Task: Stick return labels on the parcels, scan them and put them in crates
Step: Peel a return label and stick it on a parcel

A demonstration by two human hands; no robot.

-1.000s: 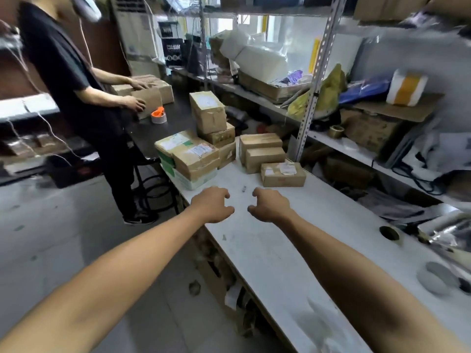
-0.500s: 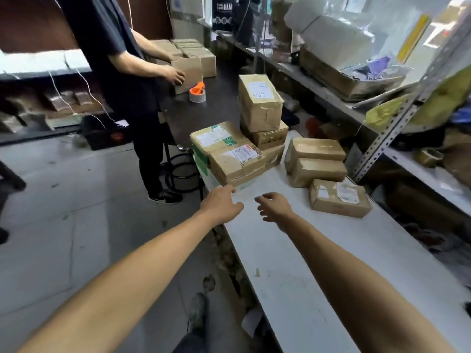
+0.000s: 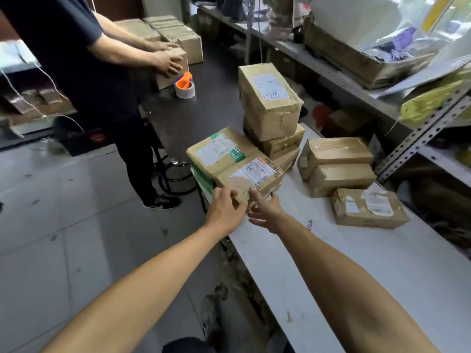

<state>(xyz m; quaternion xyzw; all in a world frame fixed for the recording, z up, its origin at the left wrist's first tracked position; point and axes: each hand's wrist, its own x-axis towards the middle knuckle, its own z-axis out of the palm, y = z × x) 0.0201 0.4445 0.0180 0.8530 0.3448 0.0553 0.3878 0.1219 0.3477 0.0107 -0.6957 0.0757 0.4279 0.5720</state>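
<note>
A taped brown cardboard parcel (image 3: 251,178) with a white barcode label sits at the white table (image 3: 382,263)'s left edge, at 12 o'clock from both hands. The left hand (image 3: 225,208) touches its near corner with relaxed fingers, its grip open; the right hand (image 3: 265,208), fingers spread, reaches its near side, grip open too.

Second person in dark shirt (image 3: 84,59) stands at a dark table (image 3: 204,110), tape roll with orange dispenser (image 3: 185,86) on it. Metal shelving (image 3: 418,138) at right holds plastic bags (image 3: 397,39), a yellow bag (image 3: 430,100). Grey tiled floor (image 3: 63,225).

The left hand (image 3: 224,212) hides the near corner of the labelled parcel (image 3: 251,178).
</note>
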